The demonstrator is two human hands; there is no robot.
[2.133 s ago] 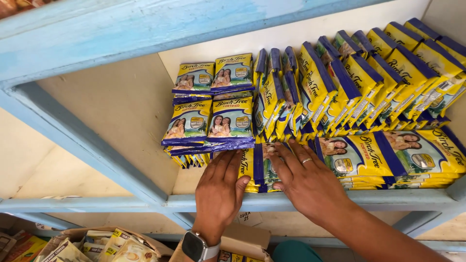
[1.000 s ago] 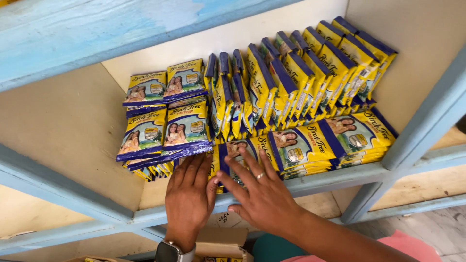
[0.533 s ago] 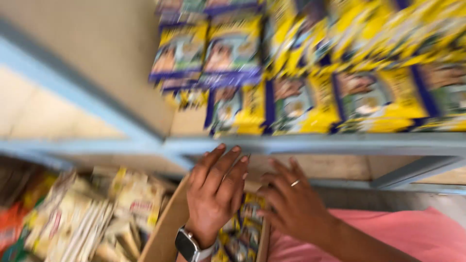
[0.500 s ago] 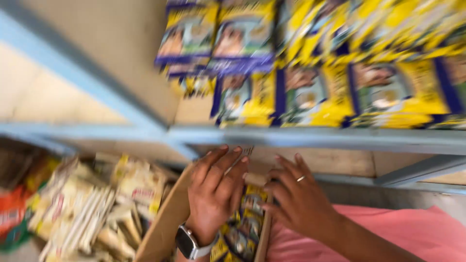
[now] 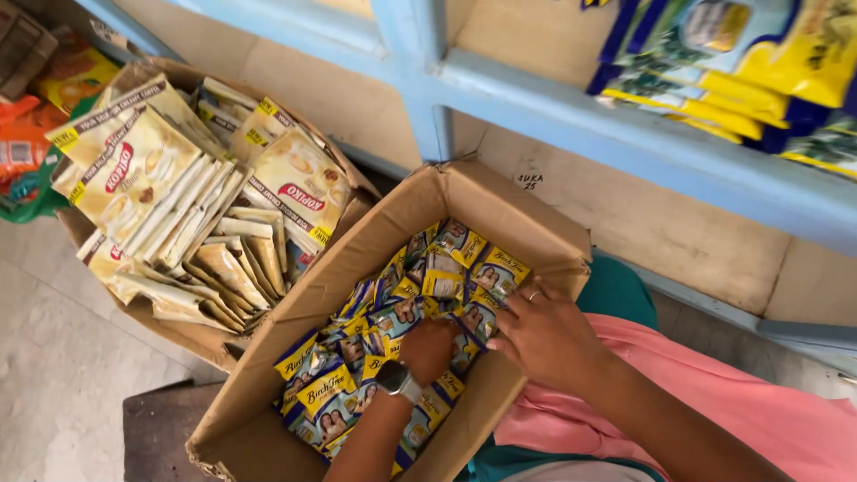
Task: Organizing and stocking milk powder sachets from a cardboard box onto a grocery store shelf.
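Note:
An open cardboard box (image 5: 375, 223) holds several yellow-and-blue sachets (image 5: 464, 259) with a picture of two people on them. My left hand (image 5: 428, 348), with a watch on the wrist, is dug into the middle of the pile, and its fingers curl around some sachets. My right hand (image 5: 544, 335), which wears a ring, lies on the sachets by the box's right wall, fingertips pointing left towards the left hand. The fingertips of both hands are partly hidden among the packets.
A second cardboard box (image 5: 192, 335) to the left is full of cream-and-gold sachets (image 5: 178, 205). A pale blue shelf (image 5: 625, 134) runs above, carrying more yellow-and-blue sachets (image 5: 714, 54). Pink cloth (image 5: 714, 393) covers my lap at the right. Orange packets (image 5: 27, 143) lie at the far left.
Both hands have left the shelf's sachet rows and dropped into the cardboard box below. The view has tilted down from the shelf to the boxes.

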